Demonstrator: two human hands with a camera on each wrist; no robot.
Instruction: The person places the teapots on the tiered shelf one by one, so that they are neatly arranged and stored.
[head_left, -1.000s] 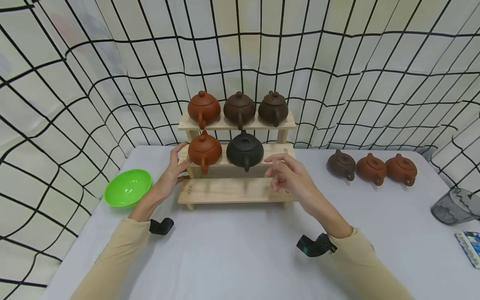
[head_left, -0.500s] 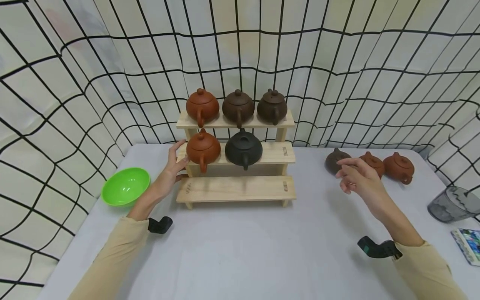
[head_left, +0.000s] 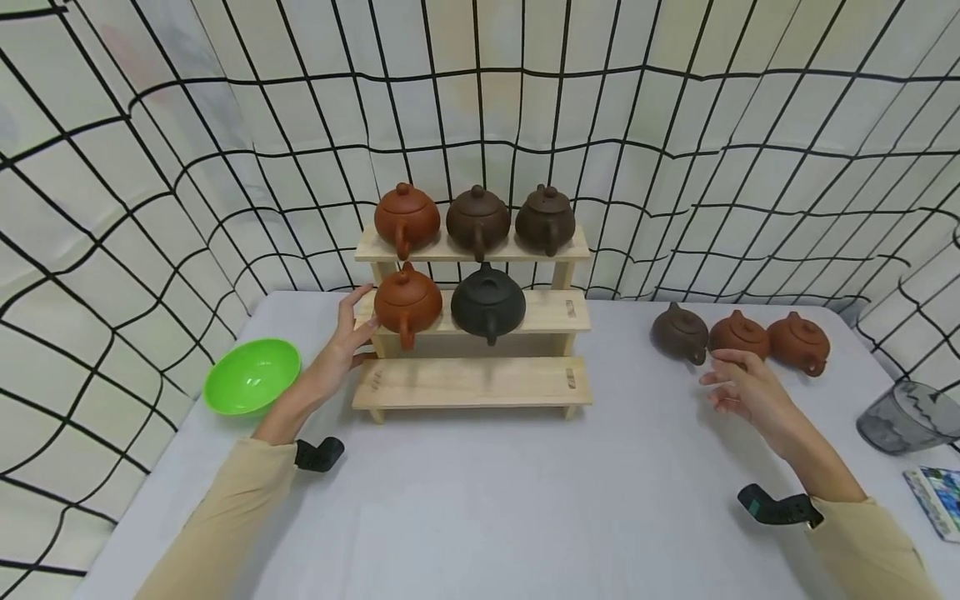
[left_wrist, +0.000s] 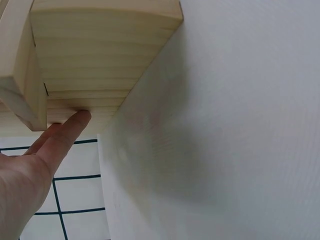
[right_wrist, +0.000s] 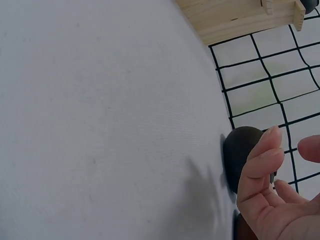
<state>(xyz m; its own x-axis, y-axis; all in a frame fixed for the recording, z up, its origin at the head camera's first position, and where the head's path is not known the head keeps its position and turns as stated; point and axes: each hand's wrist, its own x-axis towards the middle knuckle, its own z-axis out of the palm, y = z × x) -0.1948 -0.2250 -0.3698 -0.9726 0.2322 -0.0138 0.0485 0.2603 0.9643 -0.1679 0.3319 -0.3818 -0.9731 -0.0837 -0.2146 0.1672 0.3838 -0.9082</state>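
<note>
Head view: at right, a reddish-brown teapot (head_left: 738, 332) just to the far side of the right hand (head_left: 757, 397) (fingers loosely bent, nothing held). Left wrist: left hand (left_wrist: 36, 172), fingers outstretched, against the wooden stand (left_wrist: 95, 55). Right wrist: dark teapot (right_wrist: 238, 152), partly behind the fingers.

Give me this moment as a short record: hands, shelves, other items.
Left hand: touching the left end of the wooden rack
Right hand: holding nothing, near three teapots on the table, one brown, two red
Top shelf: red teapot, then two dark brown teapots
Middle shelf: orange-red teapot, black teapot
Left of rack: green bowl
Right edge of table: grey container
</note>
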